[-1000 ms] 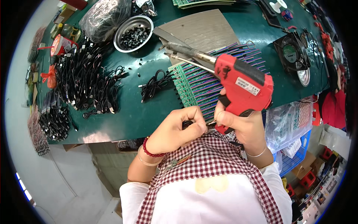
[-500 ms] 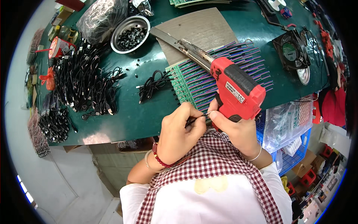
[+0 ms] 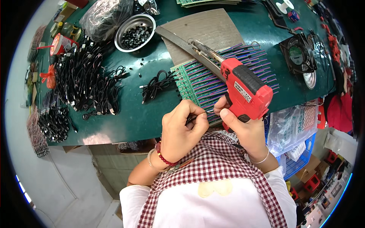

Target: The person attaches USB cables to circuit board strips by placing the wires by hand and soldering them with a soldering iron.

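Observation:
My left hand (image 3: 183, 127) is closed in a pinch on a thin black cable, mostly hidden in the fingers; a pale wire end (image 3: 209, 111) pokes out toward my right hand. My right hand (image 3: 245, 131) is wrapped round the lower grip of a red and black soldering gun (image 3: 247, 89), its thumb and forefinger apart. The gun's metal barrel (image 3: 209, 52) slants up and to the left over a row of green circuit boards (image 3: 185, 83) with purple, blue and black wires. A coiled black cable (image 3: 155, 86) lies left of the boards.
Bundled black cables (image 3: 81, 76) cover the table's left side. Behind them stands a metal bowl (image 3: 149, 39) of small black parts. A brown board (image 3: 224, 26) lies beyond the circuit boards. A black fan (image 3: 294, 55) is at the right, above a blue crate (image 3: 300, 163).
My right hand has moved slightly right with the soldering gun, its thumb and forefinger drawing away from the left fingertips. My left hand has shifted slightly left, still pinching the cable.

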A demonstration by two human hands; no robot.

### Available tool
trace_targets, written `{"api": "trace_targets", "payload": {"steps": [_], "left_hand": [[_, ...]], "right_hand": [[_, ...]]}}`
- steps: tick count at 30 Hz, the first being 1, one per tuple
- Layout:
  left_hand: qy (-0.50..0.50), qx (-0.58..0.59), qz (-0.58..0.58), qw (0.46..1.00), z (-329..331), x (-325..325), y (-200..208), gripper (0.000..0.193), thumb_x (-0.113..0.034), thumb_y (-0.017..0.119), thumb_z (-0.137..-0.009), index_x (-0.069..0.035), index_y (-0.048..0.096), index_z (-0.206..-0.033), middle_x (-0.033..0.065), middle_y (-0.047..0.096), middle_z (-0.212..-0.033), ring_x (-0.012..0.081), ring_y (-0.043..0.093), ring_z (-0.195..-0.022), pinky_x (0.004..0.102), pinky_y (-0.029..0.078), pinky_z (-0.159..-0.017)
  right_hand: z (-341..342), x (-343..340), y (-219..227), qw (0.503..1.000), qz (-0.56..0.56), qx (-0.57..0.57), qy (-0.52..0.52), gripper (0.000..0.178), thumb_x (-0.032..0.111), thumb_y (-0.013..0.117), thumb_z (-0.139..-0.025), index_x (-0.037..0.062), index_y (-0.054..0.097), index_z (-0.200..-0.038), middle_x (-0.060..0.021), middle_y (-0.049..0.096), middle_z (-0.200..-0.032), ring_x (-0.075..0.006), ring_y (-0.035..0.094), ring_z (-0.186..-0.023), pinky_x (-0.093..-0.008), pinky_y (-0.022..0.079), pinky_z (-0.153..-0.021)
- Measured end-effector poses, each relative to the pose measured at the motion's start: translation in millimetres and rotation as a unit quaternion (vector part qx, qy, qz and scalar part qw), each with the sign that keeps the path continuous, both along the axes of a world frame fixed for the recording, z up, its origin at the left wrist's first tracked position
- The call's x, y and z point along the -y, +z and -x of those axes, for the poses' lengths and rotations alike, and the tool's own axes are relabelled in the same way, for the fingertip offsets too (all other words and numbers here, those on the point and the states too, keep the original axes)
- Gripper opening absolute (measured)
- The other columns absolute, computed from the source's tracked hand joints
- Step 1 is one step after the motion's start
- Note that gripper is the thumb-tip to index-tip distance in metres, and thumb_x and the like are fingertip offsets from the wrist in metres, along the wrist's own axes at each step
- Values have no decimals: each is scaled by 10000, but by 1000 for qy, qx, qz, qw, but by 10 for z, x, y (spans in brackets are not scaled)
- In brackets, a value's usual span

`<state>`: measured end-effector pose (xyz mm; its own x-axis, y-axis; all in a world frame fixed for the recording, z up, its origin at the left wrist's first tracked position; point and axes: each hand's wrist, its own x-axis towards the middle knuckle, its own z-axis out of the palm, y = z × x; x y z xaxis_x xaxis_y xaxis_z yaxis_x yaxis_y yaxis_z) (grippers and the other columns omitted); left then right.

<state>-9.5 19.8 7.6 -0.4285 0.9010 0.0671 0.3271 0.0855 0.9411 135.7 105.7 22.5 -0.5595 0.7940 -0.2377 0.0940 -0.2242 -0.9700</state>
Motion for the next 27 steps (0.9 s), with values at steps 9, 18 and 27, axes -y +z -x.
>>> {"api": "trace_targets", "payload": {"steps": [9, 18, 27], "left_hand": [[-24, -142, -67, 987, -69, -19, 20, 167, 67, 653, -678, -29, 574, -790, 47, 551, -762, 82, 441, -479, 220, 342, -440], [30, -116, 35, 992, 259, -103, -25, 118, 41, 643, -699, -13, 578, -780, 36, 558, -904, 75, 463, -599, 213, 392, -516], [45, -255, 86, 962, 587, -298, -234, 69, -48, 638, -723, -24, 575, -739, 50, 605, -1013, 170, 567, -598, 288, 469, -568]], "right_hand": [[44, 86, -93, 999, 11, -40, -6, 206, -14, 658, -824, 6, 593, -1018, -39, 643, -929, -84, 608, -816, -232, 497, -725], [-101, -9, -36, 997, -66, -8, -43, 261, 107, 600, -901, -25, 509, -1107, -79, 615, -891, -158, 594, -854, -301, 482, -770], [-745, 202, -354, 997, -23, 69, -2, 261, 195, 681, -856, 8, 603, -1021, -49, 608, -873, -137, 573, -774, -271, 461, -700]]}}
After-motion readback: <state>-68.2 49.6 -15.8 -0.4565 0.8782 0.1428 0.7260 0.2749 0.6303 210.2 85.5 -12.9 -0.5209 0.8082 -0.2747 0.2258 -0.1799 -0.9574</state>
